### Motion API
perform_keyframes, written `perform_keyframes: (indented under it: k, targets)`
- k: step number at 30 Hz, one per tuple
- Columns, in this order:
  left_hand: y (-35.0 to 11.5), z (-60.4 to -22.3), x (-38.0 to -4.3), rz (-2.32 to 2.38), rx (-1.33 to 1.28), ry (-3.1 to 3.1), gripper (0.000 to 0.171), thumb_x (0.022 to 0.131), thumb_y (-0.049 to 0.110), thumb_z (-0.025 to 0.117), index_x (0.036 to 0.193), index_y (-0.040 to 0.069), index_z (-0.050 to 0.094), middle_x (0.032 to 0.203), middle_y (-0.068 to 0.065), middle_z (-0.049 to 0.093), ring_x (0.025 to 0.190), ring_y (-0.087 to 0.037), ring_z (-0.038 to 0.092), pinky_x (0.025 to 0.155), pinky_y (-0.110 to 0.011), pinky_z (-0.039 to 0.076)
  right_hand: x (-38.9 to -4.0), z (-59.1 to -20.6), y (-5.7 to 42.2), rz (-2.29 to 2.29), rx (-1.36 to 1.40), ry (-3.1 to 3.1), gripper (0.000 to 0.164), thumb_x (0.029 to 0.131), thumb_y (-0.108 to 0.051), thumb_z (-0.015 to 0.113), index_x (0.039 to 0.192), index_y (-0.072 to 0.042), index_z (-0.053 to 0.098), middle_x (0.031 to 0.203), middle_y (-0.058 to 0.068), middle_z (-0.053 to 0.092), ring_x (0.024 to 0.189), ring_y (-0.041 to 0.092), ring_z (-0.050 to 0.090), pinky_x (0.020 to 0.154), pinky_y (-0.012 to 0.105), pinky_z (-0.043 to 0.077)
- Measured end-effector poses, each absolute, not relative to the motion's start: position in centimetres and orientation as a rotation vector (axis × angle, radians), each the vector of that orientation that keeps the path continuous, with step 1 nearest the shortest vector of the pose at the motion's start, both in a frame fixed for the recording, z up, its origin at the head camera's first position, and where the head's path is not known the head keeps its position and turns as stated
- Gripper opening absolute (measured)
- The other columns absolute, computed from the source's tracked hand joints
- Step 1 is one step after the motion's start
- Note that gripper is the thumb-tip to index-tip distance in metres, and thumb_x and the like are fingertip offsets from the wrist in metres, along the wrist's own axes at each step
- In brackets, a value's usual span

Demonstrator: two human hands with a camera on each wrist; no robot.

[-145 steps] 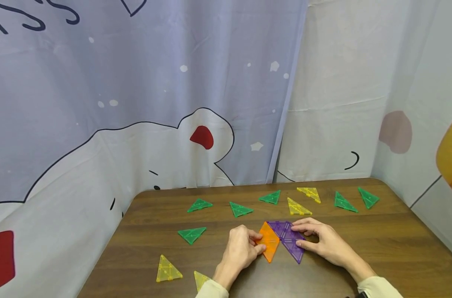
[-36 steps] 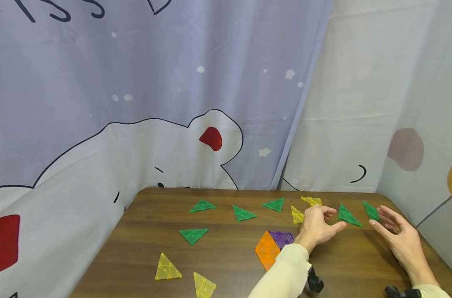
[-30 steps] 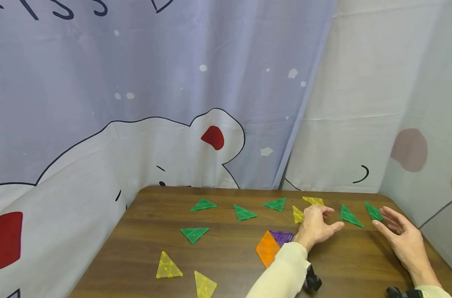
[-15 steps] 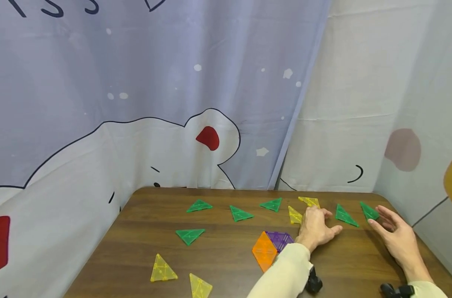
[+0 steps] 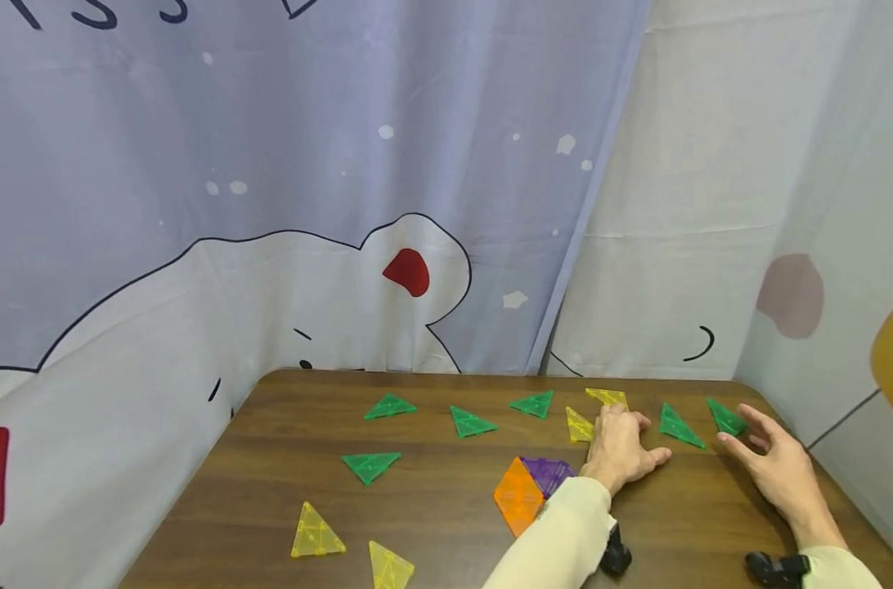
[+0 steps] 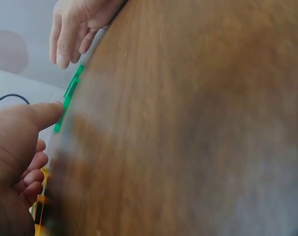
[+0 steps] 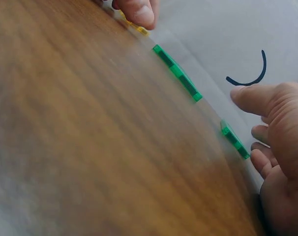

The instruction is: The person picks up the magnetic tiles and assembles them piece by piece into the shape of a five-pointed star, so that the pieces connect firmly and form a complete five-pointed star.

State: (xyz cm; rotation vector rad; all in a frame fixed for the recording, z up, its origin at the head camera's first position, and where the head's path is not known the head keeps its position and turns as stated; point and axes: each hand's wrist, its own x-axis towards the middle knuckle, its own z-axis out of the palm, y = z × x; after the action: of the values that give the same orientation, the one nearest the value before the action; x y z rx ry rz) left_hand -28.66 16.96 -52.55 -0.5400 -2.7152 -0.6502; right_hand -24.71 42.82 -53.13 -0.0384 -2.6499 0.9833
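My left hand [image 5: 621,448] is low over the back of the table, its thumb stretched right and its fingers loosely bent. It partly covers two yellow triangular magnetic tiles [image 5: 579,425]; whether the fingertips touch them cannot be told. My right hand [image 5: 778,470] hovers beside a green triangular tile [image 5: 726,417], thumb and fingers apart, with nothing in its grasp. Between the hands lies another green tile [image 5: 680,427], seen edge-on in the right wrist view. An orange tile [image 5: 518,496] lies against purple tiles [image 5: 548,474], partly hidden by my left sleeve.
More green tiles [image 5: 370,466] are spread over the left and back of the wooden table [image 5: 255,507]. Two yellow triangles [image 5: 317,533] lie near the front left. A printed curtain [image 5: 307,164] hangs behind the table's back edge.
Both hands have left the orange and purple tiles and moved right, towards the yellow and green ones. Over the last second they hold almost still while the head view shifts slightly.
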Motion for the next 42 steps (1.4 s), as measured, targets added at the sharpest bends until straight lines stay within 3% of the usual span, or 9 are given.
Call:
perform_keyframes:
  k: [6, 13, 24, 26, 30, 34, 36, 39, 42]
  targets:
    - [17.5, -52.3, -28.3, -0.524, -0.549, -2.753, 0.055, 0.086, 0.066, 0.09, 0.132, 0.036, 0.081, 0.122, 0.016, 0.07, 0.117, -0.005, 0.058, 0.103, -0.017, 0.048, -24.9, -53.2, 42.6, 0.944, 0.003, -2.705, 0.083, 0.11, -0.04, 0.072, 0.169, 0.005, 0.036, 0.157, 0.046, 0.046, 0.131, 0.07, 0.055, 0.095, 0.077, 0.05]
    - [17.9, -51.9, -28.2, -0.549, -0.682, -2.783, 0.059, 0.096, 0.05, 0.086, 0.15, 0.029, 0.072, 0.129, 0.013, 0.064, 0.119, -0.004, 0.054, 0.102, -0.015, 0.045, -25.0, -53.3, 42.2, 0.914, 0.034, -2.696, 0.076, 0.109, -0.035, 0.075, 0.165, 0.004, 0.043, 0.159, 0.042, 0.049, 0.13, 0.069, 0.057, 0.095, 0.075, 0.053]
    - [18.2, -51.9, -28.1, -0.576, -0.692, -2.832, 0.052, 0.1, 0.047, 0.081, 0.149, 0.033, 0.073, 0.132, 0.013, 0.06, 0.12, -0.004, 0.05, 0.101, -0.016, 0.044, -24.8, -53.4, 41.7, 0.898, 0.09, -2.69, 0.079, 0.099, -0.038, 0.088, 0.16, -0.001, 0.053, 0.153, 0.032, 0.061, 0.124, 0.059, 0.063, 0.096, 0.063, 0.053]
    - [18.3, -51.8, -28.1, -0.563, -0.695, -2.83, 0.049, 0.1, 0.047, 0.081, 0.148, 0.036, 0.073, 0.132, 0.013, 0.06, 0.119, -0.004, 0.049, 0.099, -0.016, 0.044, -24.8, -53.4, 41.6, 0.886, 0.099, -2.672, 0.079, 0.096, -0.036, 0.09, 0.158, -0.002, 0.056, 0.149, 0.031, 0.065, 0.119, 0.048, 0.069, 0.096, 0.046, 0.057]
    - [18.3, -51.6, -27.9, -0.518, -0.701, -2.835, 0.048, 0.1, 0.047, 0.08, 0.147, 0.039, 0.073, 0.132, 0.013, 0.06, 0.117, -0.005, 0.047, 0.097, -0.018, 0.043, -24.7, -53.5, 41.7, 0.916, 0.121, -2.634, 0.077, 0.093, -0.031, 0.094, 0.156, -0.003, 0.06, 0.141, 0.029, 0.066, 0.101, 0.001, 0.07, 0.079, 0.009, 0.051]
    - [18.4, -51.5, -27.8, -0.505, -0.707, -2.857, 0.047, 0.102, 0.047, 0.079, 0.147, 0.041, 0.072, 0.132, 0.012, 0.058, 0.117, -0.005, 0.046, 0.096, -0.018, 0.042, -24.7, -53.6, 41.9, 1.003, 0.14, -2.62, 0.078, 0.091, -0.025, 0.096, 0.155, -0.002, 0.06, 0.143, 0.03, 0.06, 0.097, -0.021, 0.056, 0.079, 0.004, 0.05]
    - [18.5, -51.5, -27.8, -0.509, -0.709, -2.867, 0.046, 0.102, 0.046, 0.078, 0.147, 0.042, 0.072, 0.133, 0.012, 0.058, 0.117, -0.005, 0.045, 0.097, -0.018, 0.042, -24.7, -53.6, 41.9, 0.992, 0.142, -2.616, 0.077, 0.09, -0.024, 0.097, 0.154, -0.002, 0.061, 0.146, 0.029, 0.057, 0.1, -0.012, 0.062, 0.079, 0.003, 0.049]
    - [18.5, -51.5, -27.8, -0.512, -0.708, -2.875, 0.044, 0.103, 0.046, 0.078, 0.147, 0.043, 0.072, 0.134, 0.012, 0.057, 0.117, -0.005, 0.045, 0.097, -0.018, 0.042, -24.7, -53.6, 42.0, 0.973, 0.162, -2.629, 0.078, 0.09, -0.024, 0.096, 0.155, 0.0, 0.06, 0.152, 0.033, 0.052, 0.112, 0.023, 0.075, 0.081, 0.001, 0.046]
    - [18.6, -51.5, -27.8, -0.505, -0.716, -2.88, 0.043, 0.103, 0.046, 0.078, 0.146, 0.044, 0.072, 0.134, 0.012, 0.057, 0.117, -0.005, 0.044, 0.097, -0.018, 0.042, -24.5, -53.4, 42.3, 0.984, 0.188, -2.689, 0.079, 0.094, -0.024, 0.093, 0.158, 0.004, 0.055, 0.158, 0.039, 0.047, 0.126, 0.058, 0.066, 0.082, 0.0, 0.044]
